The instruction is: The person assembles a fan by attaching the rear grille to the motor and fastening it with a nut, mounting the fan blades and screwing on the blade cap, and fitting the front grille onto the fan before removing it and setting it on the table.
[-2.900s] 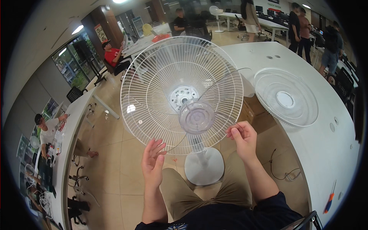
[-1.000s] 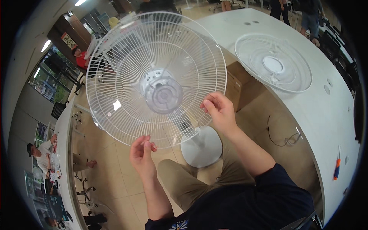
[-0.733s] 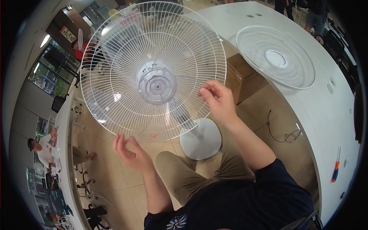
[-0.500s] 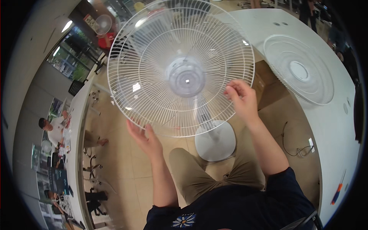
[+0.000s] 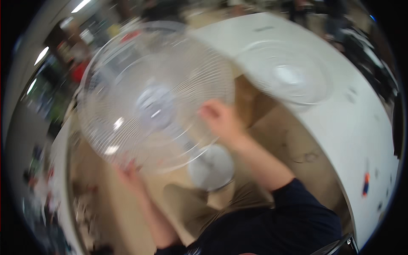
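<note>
A white pedestal fan fills the upper left, its wire grille (image 5: 204,74) tilted up toward me and its pale hub (image 5: 156,106) at the centre. Below it, the round white base (image 5: 211,167) stands on the floor by my knees. My left hand (image 5: 131,176) is at the grille's lower left rim, its fingers closed about the edge, though blurred. In front of the grille's right side is my right hand (image 5: 222,121), fingers curled in. Whatever it may hold is too smeared to make out.
A second round grille (image 5: 291,76) lies on the white curved table (image 5: 340,123) at the right. A screwdriver with an orange and blue handle (image 5: 366,185) rests nearer me. A brown cardboard box (image 5: 250,100) stands beneath the table's edge, and a dark cable (image 5: 306,157) lies on the floor.
The whole view has swung, so the fan, table and both hands appear farther left, and everything is blurred. Both hands keep about the same places at the grille.
</note>
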{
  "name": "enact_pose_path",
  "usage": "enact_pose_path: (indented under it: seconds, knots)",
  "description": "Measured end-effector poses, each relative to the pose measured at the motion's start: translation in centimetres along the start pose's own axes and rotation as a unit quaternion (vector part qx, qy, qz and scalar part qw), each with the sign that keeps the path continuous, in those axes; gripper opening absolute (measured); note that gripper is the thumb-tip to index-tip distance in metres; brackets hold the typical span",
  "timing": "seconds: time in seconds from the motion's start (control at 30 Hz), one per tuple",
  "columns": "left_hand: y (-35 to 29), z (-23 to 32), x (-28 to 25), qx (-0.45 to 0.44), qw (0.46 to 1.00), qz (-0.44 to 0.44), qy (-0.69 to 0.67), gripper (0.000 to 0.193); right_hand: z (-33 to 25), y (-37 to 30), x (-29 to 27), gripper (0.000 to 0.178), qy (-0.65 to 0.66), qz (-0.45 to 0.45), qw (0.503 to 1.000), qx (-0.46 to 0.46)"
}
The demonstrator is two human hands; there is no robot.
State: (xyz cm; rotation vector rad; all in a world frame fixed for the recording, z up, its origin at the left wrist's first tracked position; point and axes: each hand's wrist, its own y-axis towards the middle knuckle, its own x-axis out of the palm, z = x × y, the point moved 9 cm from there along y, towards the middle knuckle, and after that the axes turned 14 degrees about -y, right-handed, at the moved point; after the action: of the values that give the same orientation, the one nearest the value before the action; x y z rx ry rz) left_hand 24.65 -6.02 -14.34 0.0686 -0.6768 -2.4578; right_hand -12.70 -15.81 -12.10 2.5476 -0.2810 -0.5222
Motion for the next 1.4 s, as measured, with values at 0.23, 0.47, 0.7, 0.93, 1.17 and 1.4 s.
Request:
enact_pose_path:
  seconds: [0.23, 0.47, 0.7, 0.93, 1.17, 1.4]
  knots:
    - [0.3, 0.2, -1.1, 0.022, 0.999, 0.026, 0.021, 0.053, -1.6, -0.3, -0.9, 0.02, 0.021, -0.009, 0.999, -0.046]
    - [0.1, -2.4, -1.3, 0.018, 0.998, 0.053, -0.012, 0.051, 1.6, -5.4, -10.6, 0.022, -0.113, 0.06, 0.989, -0.074]
    - [0.2, -4.2, 4.2, 0.082, 0.956, -0.173, -0.223, 0.053, 1.7, -16.3, -31.1, 0.011, -0.32, 0.254, 0.913, 0.0]
    - [0.0, -2.8, 3.2, 0.201, 0.868, -0.228, -0.392, 0.057, 1.0, -32.3, -63.7, 0.015, -0.623, 0.432, 0.628, 0.175]
    - [-0.5, -1.5, 0.9, 0.03, 0.99, 0.023, -0.134, 0.058, 4.6, -42.2, -73.2, 0.035, -0.662, 0.286, 0.564, 0.403]
    - [3.0, -8.5, -1.8, 0.024, 0.99, 0.026, -0.137, 0.054, 8.5, -44.6, -76.0, 0.031, -0.665, 0.292, 0.547, 0.417]
